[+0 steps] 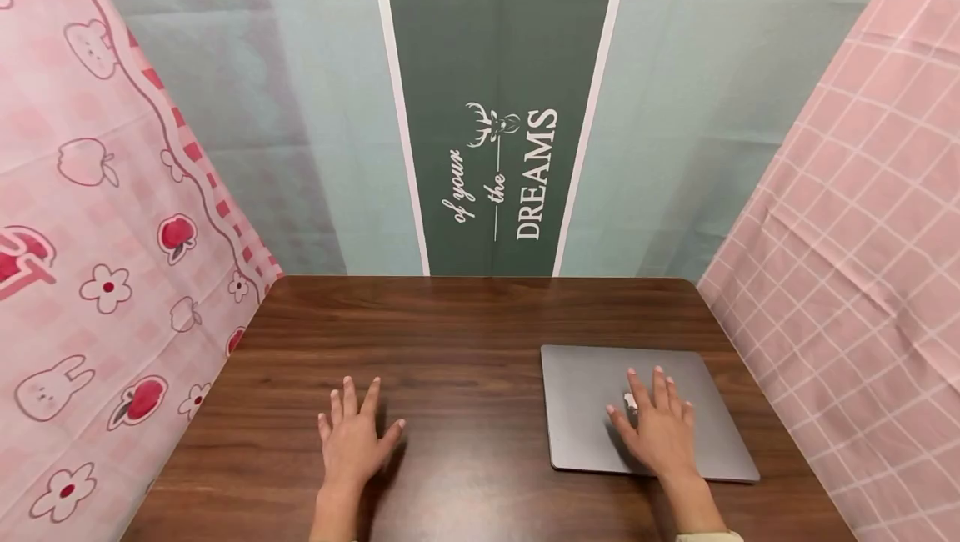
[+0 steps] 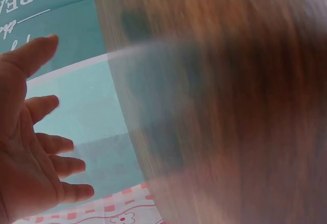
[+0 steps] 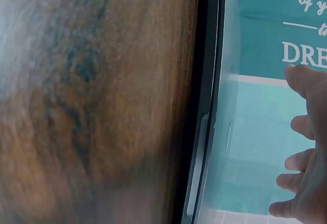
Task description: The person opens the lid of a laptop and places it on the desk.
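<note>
A closed grey laptop (image 1: 585, 409) lies flat on the right part of the wooden table (image 1: 465, 392); its front edge (image 3: 208, 101) stands out in the right wrist view. My right hand (image 1: 663, 434) hovers over the lid, fingers spread, partly covering the logo (image 1: 631, 402). In the right wrist view the right hand (image 3: 311, 142) has its palm side visible and holds nothing. Left of the laptop, my left hand (image 1: 352, 446) is above the bare wood with its fingers spread. The left wrist view shows the left hand (image 2: 30, 137) with nothing in its grasp.
A pink curtain with fruit and rabbit prints (image 1: 97, 275) borders the left side. Pink checked cloth (image 1: 855, 275) hangs on the right. Behind the table's far edge (image 1: 487, 278) is a green backdrop (image 1: 495, 42) with white lettering.
</note>
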### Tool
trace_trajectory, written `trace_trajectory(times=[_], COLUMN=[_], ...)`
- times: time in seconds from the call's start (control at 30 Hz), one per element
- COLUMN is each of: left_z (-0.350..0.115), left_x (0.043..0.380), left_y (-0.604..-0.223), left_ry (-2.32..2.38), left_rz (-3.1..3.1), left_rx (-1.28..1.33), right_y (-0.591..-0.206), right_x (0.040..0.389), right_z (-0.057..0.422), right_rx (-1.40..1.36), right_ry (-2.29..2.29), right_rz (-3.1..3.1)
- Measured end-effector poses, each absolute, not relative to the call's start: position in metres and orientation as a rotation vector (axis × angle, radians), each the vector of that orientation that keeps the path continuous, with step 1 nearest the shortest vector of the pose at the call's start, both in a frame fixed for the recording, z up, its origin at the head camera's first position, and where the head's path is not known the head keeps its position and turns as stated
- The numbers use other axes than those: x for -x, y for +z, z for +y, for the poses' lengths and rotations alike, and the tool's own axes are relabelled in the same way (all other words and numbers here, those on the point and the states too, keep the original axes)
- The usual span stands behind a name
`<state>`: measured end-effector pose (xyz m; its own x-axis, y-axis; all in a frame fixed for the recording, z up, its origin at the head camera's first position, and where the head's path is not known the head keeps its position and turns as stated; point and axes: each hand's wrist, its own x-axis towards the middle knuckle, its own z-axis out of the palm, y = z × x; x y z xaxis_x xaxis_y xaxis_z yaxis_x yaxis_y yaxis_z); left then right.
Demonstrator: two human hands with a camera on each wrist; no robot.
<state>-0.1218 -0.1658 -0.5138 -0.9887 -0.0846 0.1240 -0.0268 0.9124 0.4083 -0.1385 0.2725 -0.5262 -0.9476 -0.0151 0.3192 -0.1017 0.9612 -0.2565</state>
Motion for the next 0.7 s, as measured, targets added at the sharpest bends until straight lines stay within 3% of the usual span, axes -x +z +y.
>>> trace_trajectory(times=[0.7], left_z=[-0.144], left_x=[0.12], left_y=[-0.52], left_ry=[-0.663], left_rz=[-2.836], left_rx=[-0.025], right_y=[-0.525], right_x=[0.139], right_z=[0.294], right_rx=[-0.344], right_ry=[0.677], right_rz=[-2.745])
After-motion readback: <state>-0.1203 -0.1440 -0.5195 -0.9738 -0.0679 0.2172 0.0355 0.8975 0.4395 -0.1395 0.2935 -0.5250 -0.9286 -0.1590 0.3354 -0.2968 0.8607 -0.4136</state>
